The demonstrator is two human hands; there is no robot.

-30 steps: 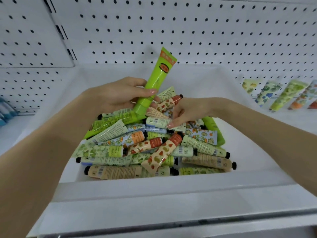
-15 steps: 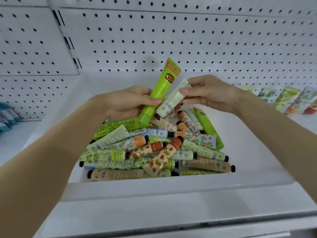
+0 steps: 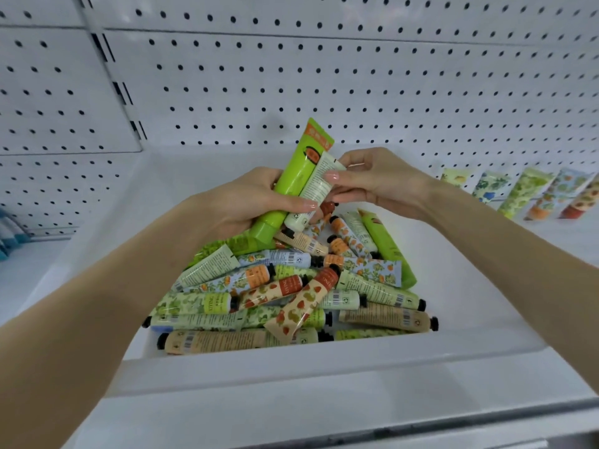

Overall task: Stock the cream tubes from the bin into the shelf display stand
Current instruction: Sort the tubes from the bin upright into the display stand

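Note:
A white bin (image 3: pixel 291 361) holds a heap of several small cream tubes (image 3: pixel 291 293) with printed wrappers. Above the heap my left hand (image 3: pixel 246 202) grips a bright green tube (image 3: pixel 296 179), cap down and crimped end up. Beside it stands a pale tube (image 3: pixel 316 192); my left thumb lies across both tubes. My right hand (image 3: pixel 379 183) pinches the pale tube's upper end between thumb and fingers. Several tubes (image 3: pixel 525 196) stand in a row on the shelf at the far right.
A white pegboard wall (image 3: pixel 324 76) rises behind the bin. The white shelf front edge (image 3: pixel 324 426) runs along the bottom. Blue striped items (image 3: pixel 9 234) sit at the far left edge.
My right hand lifted a pale tube from the heap and brought it against the green tube in my left hand. My left thumb now lies over both.

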